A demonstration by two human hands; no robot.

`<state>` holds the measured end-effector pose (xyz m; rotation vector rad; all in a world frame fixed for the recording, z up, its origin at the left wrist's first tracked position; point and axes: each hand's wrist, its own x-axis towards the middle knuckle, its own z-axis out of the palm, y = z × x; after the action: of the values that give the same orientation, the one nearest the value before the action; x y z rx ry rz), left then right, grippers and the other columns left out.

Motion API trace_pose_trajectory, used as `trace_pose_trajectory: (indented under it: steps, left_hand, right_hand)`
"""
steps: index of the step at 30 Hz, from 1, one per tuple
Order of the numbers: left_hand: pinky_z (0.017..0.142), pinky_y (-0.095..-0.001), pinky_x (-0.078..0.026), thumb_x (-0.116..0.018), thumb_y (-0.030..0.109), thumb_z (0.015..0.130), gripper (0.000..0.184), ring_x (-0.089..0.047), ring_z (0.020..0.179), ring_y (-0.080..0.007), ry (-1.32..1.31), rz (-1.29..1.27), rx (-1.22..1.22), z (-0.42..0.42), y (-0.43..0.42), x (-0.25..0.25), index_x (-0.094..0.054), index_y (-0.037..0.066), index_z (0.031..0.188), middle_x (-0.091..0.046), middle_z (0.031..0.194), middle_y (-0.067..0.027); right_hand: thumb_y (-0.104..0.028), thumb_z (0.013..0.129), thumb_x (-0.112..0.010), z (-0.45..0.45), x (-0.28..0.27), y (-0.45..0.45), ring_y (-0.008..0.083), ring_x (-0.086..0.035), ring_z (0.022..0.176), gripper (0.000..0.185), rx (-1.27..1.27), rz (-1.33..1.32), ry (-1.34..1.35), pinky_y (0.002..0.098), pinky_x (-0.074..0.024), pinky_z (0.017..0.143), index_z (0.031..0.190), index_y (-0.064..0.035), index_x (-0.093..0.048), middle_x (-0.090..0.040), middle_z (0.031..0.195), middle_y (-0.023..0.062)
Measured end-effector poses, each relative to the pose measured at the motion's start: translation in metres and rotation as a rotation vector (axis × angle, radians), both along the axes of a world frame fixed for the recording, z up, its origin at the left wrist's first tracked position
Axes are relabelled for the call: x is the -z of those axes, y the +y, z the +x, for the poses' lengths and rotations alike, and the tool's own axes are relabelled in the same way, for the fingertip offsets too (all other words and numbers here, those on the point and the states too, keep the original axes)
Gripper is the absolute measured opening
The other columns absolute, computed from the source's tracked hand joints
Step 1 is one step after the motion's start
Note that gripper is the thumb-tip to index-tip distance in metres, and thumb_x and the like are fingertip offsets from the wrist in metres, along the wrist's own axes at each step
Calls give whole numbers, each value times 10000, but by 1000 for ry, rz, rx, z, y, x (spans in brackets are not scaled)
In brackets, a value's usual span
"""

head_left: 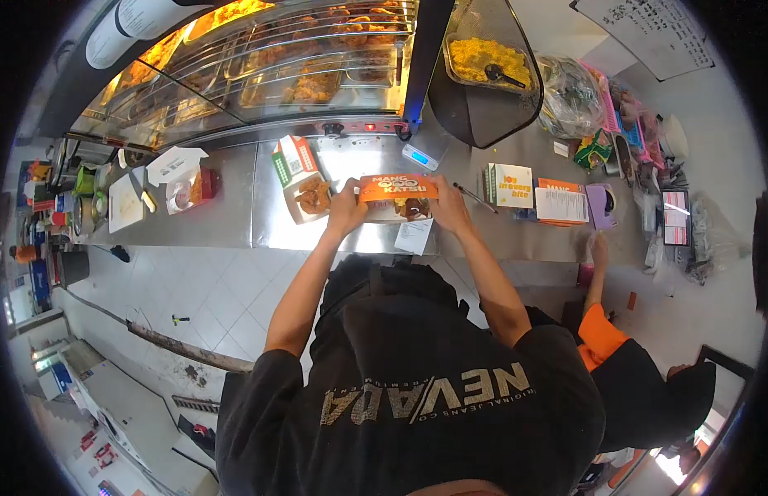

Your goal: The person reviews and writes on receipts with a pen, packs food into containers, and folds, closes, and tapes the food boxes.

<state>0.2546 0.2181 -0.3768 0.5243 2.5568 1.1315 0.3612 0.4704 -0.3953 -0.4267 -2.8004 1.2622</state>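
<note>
At the left end of the tabletop (227,219), a knife (147,199) lies on a white board (123,208). Next comes a red and white box (175,165) with its lid up and food inside. Then we see a green and red box (294,161), spread wide, with a brown fried piece (315,197) in it.

Just right of that, the fingers of our left hand (347,212) are curled round one end of a food box (396,188). It sits right in front of us, between our two hands, with brown food showing under its orange top. It looks like thin card, so we think it is light and a bit stiff, but easy to squash. Both ends are good spots to hold, with a soft grip, kept flat so nothing tips out. A paper slip (413,237) lies below it.

The fingers of our right hand (451,211) are bent round the other end; we cannot tell where all the tips go. Beside them is a pen (475,197), then a white box (513,186) and a sheet of paper (561,205). Farther right, another person's hand (598,246) is at the edge.
</note>
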Motion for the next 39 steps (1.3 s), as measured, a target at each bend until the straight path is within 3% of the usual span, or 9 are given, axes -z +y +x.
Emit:
trace_pose_trajectory:
  steps: [12,16,21,22,26,28,32,35,39]
  left_hand:
    - [670,-479,-534,-797,180,736,283,-674,730,-454,285,-30,-193,26,11,39,-657,-48,830,-690,765,-249]
    - [675,-481,-539,-816,307,750,620,-673,726,-444,223,-26,-157,32,11,35,-590,-35,1215,-695,780,-233]
    - [812,-513,-544,-808,539,755,1151,-666,911,-459,272,-60,173,48,0,-5,-212,1,1581,-692,1022,-282]
    - [946,-533,-495,-722,549,846,1070,-586,1133,-501,35,-205,244,49,2,-29,-218,-77,1553,-591,1250,-354]
    - [1128,-544,-346,-532,347,1013,794,-345,1402,-529,256,-276,365,45,-11,29,-181,-149,1522,-303,1507,-422]
    - [1158,-554,-310,-529,331,1017,803,-298,1411,-566,328,-279,420,38,-13,34,-141,-154,1526,-226,1524,-444]
    - [1243,-537,-165,-454,351,1047,849,-95,1488,-575,-78,-183,412,26,-10,52,11,-177,1522,-84,1566,-453]
    - [1250,-532,-140,-452,342,1048,881,-13,1496,-570,82,-37,438,28,-14,87,96,-160,1521,-15,1576,-448]
    - [1246,-547,-152,-614,470,958,961,-33,1518,-534,318,-503,474,26,-6,14,-148,-154,1523,-29,1598,-417]
  right_hand:
    - [-82,878,-710,8,31,-17,377,-730,934,276,172,-72,152,413,-559,772,1108,-35,-564,-730,967,226]
    - [-108,891,-716,14,34,-17,361,-741,905,351,103,12,252,403,-570,777,1183,-49,-529,-744,968,199]
    - [-265,922,-709,29,14,-9,431,-492,1324,646,-161,-285,84,435,-447,1067,1389,30,-374,-464,1439,288]
    - [-292,917,-715,32,19,-9,452,-402,1415,698,-185,-339,120,452,-397,1137,1407,50,-354,-365,1537,303]
    - [-384,931,-699,23,14,-9,465,-114,1531,868,-201,-143,-231,495,-223,1235,1482,104,-239,-77,1650,296]
    - [-430,947,-666,19,18,-6,472,-98,1533,966,-333,357,-404,514,-196,1241,1541,105,-124,-87,1642,321]
    - [-429,813,-789,-7,-12,19,505,-76,1525,1006,-570,437,-303,552,-218,1228,1481,105,-258,-78,1652,304]
    - [-416,683,-889,-23,3,22,493,-123,1523,987,-631,384,-244,568,-274,1203,1375,83,-392,-165,1636,301]
    - [-391,627,-912,-39,-20,18,466,-277,1473,922,-788,528,-333,558,-384,1133,1288,56,-449,-334,1532,318]
